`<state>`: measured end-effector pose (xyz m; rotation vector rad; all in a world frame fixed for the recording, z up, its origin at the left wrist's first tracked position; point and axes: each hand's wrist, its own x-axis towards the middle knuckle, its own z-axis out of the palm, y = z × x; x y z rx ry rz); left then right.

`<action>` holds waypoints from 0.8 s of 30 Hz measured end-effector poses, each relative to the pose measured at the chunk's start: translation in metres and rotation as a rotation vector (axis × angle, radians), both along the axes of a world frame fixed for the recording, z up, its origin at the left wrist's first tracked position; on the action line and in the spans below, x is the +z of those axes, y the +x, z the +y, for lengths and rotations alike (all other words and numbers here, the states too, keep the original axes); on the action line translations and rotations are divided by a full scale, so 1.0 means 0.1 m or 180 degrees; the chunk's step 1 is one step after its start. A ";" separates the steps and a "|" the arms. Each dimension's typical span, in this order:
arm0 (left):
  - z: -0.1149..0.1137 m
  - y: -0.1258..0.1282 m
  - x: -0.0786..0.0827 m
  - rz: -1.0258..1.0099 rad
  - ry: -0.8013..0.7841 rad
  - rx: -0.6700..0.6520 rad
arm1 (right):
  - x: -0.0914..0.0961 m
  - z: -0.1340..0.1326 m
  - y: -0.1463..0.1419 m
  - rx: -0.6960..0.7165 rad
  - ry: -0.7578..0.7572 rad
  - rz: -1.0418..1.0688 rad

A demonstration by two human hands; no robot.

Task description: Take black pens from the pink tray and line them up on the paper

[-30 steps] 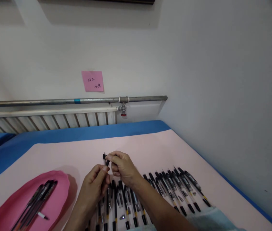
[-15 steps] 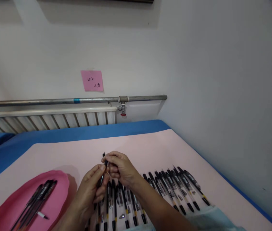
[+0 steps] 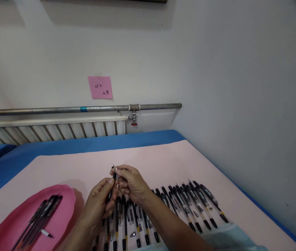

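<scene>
Between my two hands a black-and-clear pen (image 3: 109,196) is held tilted, its upper end pointing away from me. My left hand (image 3: 95,200) is closed round the barrel, thumb pressing on it. The fingers of my right hand (image 3: 133,183) pinch the pen's upper end, where a small shiny bit shows by the thumb; the fingertips hide most of it. Below my hands lies a row of pens (image 3: 125,223), with small silver cone-shaped pen tips (image 3: 133,234) among them. More pens (image 3: 200,200) lie side by side right of my right forearm.
A pink plate (image 3: 68,198) at the left holds several pens (image 3: 39,219) and a small white piece with a dark end (image 3: 46,233). Pink covering (image 3: 148,158) lies over the blue table edge (image 3: 106,141). Walls, a radiator (image 3: 66,130) and a pipe (image 3: 155,106) bound the table. Light blue cloth (image 3: 231,237) lies near me.
My right fingertips have shifted slightly at the pen's upper end, and a shiny bit now shows there. My left hand has hardly moved. The pens and plate stay in place.
</scene>
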<state>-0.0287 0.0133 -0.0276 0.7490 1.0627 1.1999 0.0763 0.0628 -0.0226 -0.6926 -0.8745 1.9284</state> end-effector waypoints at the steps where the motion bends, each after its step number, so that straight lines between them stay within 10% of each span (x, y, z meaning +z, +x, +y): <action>1: 0.00 0.00 0.00 0.0045 -0.0011 0.0011 | 0.00 0.00 -0.01 -0.0081 -0.0018 -0.0066; 24: -0.01 0.00 0.00 0.0196 -0.0095 0.0119 | -0.01 0.00 -0.02 -0.0235 -0.0056 -0.0342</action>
